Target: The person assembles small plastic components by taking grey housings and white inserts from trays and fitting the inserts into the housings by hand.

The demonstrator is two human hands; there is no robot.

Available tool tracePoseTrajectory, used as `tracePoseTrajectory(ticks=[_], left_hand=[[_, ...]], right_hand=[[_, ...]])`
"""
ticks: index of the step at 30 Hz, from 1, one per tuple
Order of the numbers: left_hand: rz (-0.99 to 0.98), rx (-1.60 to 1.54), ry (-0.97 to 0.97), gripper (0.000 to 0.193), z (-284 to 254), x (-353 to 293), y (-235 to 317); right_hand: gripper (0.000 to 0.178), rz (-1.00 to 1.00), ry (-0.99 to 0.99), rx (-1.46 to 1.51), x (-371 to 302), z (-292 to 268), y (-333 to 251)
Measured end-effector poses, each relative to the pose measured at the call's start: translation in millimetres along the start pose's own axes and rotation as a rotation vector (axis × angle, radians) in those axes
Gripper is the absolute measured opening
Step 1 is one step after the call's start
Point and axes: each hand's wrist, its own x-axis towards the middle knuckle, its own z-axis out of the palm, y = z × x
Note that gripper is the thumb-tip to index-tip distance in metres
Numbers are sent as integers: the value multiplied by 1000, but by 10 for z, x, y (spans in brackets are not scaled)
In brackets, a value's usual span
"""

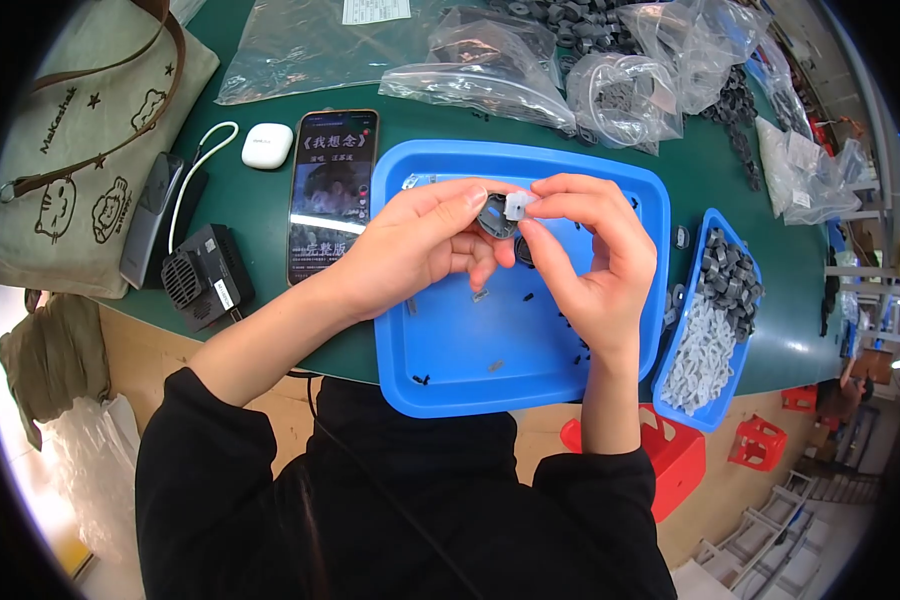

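Over the blue tray [440,385], my left hand [420,235] pinches a round dark grey plastic part [496,216] between thumb and fingers. A small whitish plastic piece [517,205] is in the fingertips of my right hand [600,245], held against the edge of the dark part. How far the two pieces fit together I cannot tell. Just below the fingertips, another dark round part [525,252] shows partly behind my hands. Several tiny black bits and small strips lie scattered on the tray's floor.
Right of the tray stands a narrow blue bin [707,415] with dark grey and whitish parts. Clear plastic bags [480,65] and loose dark parts [590,25] lie at the back. To the left are a phone [330,190], a white case [267,146], a small black device [208,278] and a canvas bag [80,170].
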Motion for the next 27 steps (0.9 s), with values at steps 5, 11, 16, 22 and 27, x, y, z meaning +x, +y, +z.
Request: tracePoseTrajectory(ticks=[5, 11, 16, 22, 27], left_hand=[[-5, 56, 9, 39, -11, -3, -13], [-29, 86, 48, 40, -7, 7, -7], [-103, 138, 107, 40, 10, 8, 45], [-195, 165, 125, 43, -41, 13, 32], [-154, 362, 179, 45, -23, 7, 29]], right_hand=[[18, 122, 52, 122, 32, 21, -87], [18, 14, -50, -94, 20, -74, -52], [14, 344, 56, 205, -8, -30, -111], [15, 132, -99, 51, 45, -28, -86], [14, 84, -168, -41, 58, -36, -92]])
